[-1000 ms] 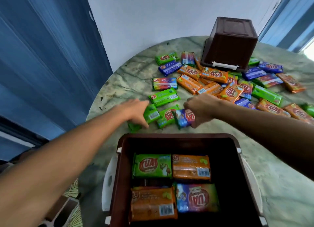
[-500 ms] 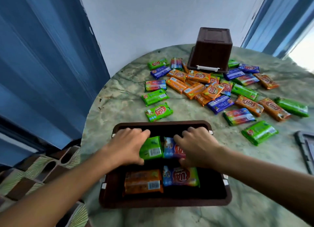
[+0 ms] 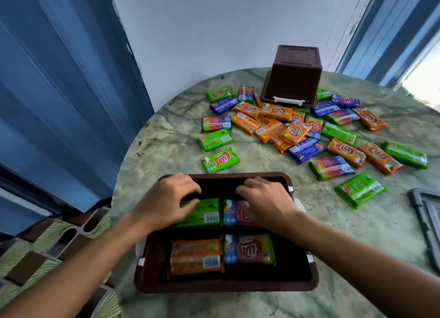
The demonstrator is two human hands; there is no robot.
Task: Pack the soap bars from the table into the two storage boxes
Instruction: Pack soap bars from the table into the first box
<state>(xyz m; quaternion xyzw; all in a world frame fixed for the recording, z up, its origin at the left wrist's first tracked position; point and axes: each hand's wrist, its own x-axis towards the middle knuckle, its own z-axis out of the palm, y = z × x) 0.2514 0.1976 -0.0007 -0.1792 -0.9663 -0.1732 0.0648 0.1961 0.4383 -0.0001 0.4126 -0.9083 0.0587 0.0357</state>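
Inside the near storage box, the left hand seems to hold a green soap bar and the right hand a blue bar, long axes crosswise; loose bars lie just beyond both hands on the surface

Hands hide pt of 2 far bars; grey lid cut off at rt edge.
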